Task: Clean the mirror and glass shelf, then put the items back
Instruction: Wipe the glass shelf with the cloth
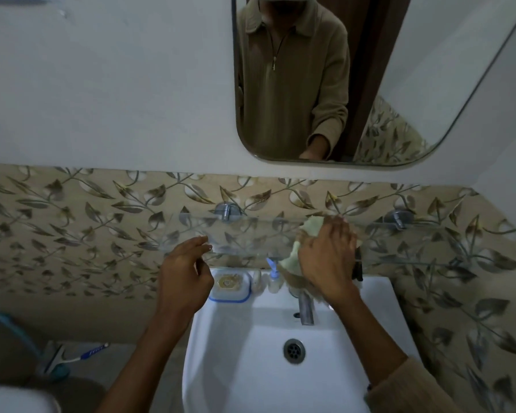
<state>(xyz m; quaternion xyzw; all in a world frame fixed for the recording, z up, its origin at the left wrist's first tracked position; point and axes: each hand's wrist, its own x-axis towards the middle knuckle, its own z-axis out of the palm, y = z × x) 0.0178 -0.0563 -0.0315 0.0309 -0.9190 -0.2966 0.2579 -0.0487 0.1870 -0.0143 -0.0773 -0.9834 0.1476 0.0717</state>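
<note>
Right hand (328,257) presses a soft cloth (312,226) flat on the fragile, slippery shelf (251,234); left hand (185,269), at nine o'clock, steadies its edge, fingers loose.

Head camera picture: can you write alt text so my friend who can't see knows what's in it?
A person's right hand presses a pale green cloth onto a glass shelf above a white sink, while the left hand touches the shelf's front edge. A mirror hangs above, and a soap dish sits on the sink.
</note>
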